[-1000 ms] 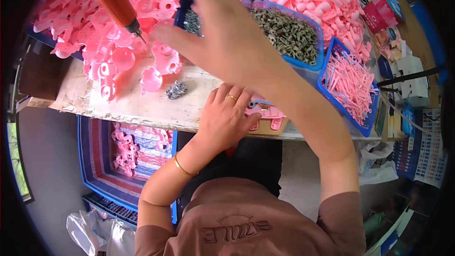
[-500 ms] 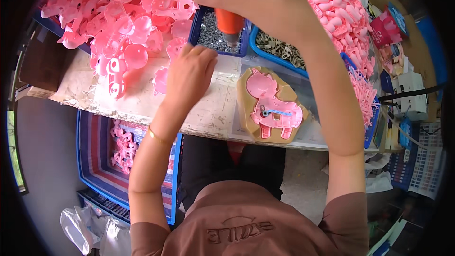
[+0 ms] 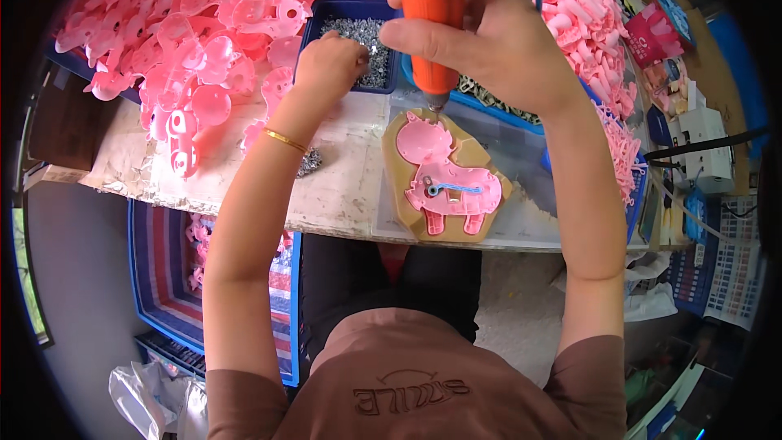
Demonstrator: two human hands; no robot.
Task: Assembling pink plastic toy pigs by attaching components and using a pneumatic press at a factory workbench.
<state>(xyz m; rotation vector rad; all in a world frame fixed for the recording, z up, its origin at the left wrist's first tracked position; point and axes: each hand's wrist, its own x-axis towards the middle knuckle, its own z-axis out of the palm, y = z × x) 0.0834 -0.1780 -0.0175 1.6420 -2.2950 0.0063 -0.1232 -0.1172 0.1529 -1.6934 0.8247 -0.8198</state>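
My right hand [image 3: 509, 45] is wrapped round an orange electric screwdriver [image 3: 440, 8], held upright. Its metal bit points down at the far end of a tan holding block [image 3: 399, 208]. In that block lies an open pink animal-shaped plastic shell half [image 3: 468, 183], with a small round part and a blue strip [image 3: 460, 188] inside its body. My left hand [image 3: 330, 65] reaches over the near left side of a dark blue tray [image 3: 314, 20] of small metal screws [image 3: 379, 53]. Its fingers are curled together at the screws, and their tips are partly hidden.
Pink shell parts [image 3: 187, 41] are heaped at the far left. A blue tray of metal pieces [image 3: 489, 98] sits behind the block, partly under my right hand. More small pink parts [image 3: 590, 24] fill the right side. A few loose screws [image 3: 309, 163] lie beside my left forearm.
My left hand has moved away from me, from the table before the screw tray to over the screws. The screwdriver in my right hand has shifted right and nearer, from the screw tray toward the block.
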